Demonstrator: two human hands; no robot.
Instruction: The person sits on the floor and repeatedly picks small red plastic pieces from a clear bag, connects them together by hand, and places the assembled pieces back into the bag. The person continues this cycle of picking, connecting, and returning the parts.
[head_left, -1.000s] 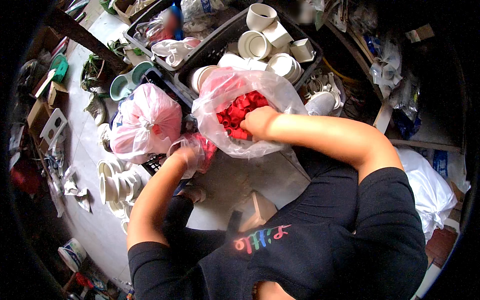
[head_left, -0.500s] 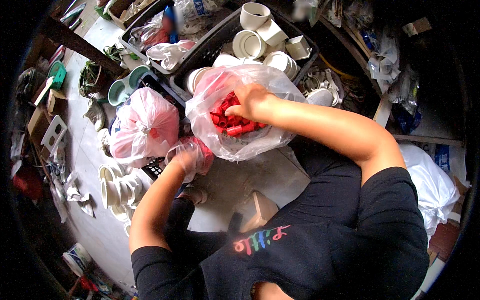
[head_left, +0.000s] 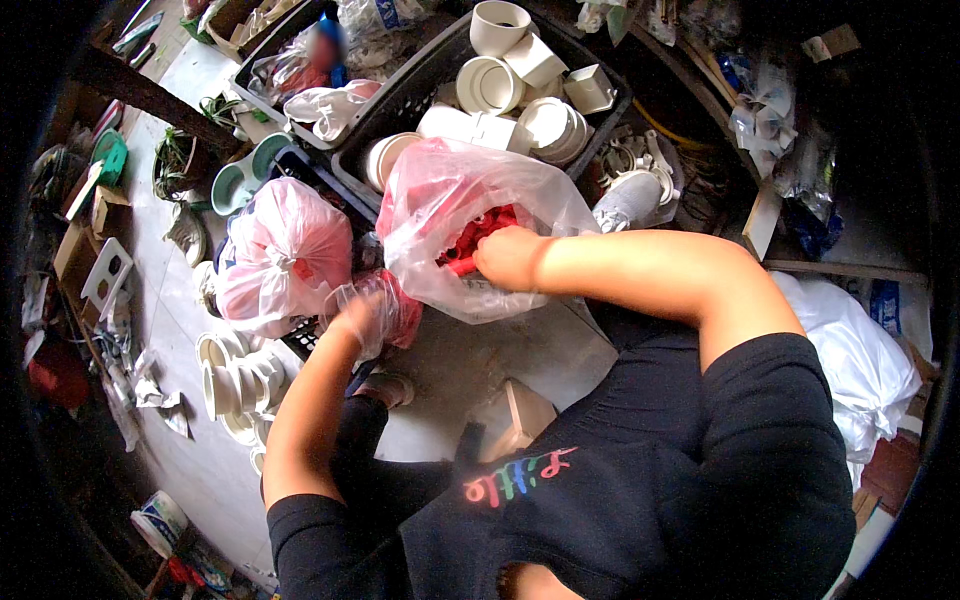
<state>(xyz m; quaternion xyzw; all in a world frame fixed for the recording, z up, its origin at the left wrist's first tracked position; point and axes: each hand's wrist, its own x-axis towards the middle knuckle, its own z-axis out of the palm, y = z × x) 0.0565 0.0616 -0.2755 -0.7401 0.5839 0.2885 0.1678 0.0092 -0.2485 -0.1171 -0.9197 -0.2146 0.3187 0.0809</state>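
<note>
My right hand (head_left: 508, 259) is down inside a large clear plastic bag (head_left: 440, 185), fingers curled among small red tube-shaped plastic pieces (head_left: 462, 246). Its fingertips are buried there, so how many pieces it grips is hidden. My left hand (head_left: 357, 318) is closed on a smaller clear plastic bag (head_left: 401, 312), whose film covers part of the fingers. Red shows through that smaller bag. Just beyond my left hand sits a full, knotted plastic bag (head_left: 287, 250) with pinkish-red contents.
Behind the large bag stands a black crate (head_left: 405, 85) of white pipe fittings (head_left: 490, 85). More white fittings (head_left: 235, 385) lie on the floor at left, near teal fittings (head_left: 235, 185). A white sack (head_left: 845, 360) is at right. A wooden block (head_left: 525, 415) lies between my legs.
My right hand has moved down and nearer to me, deeper into the red pieces, with its fingers now curled. The large bag's mouth has shifted with it. My left hand stays nearly in place.
</note>
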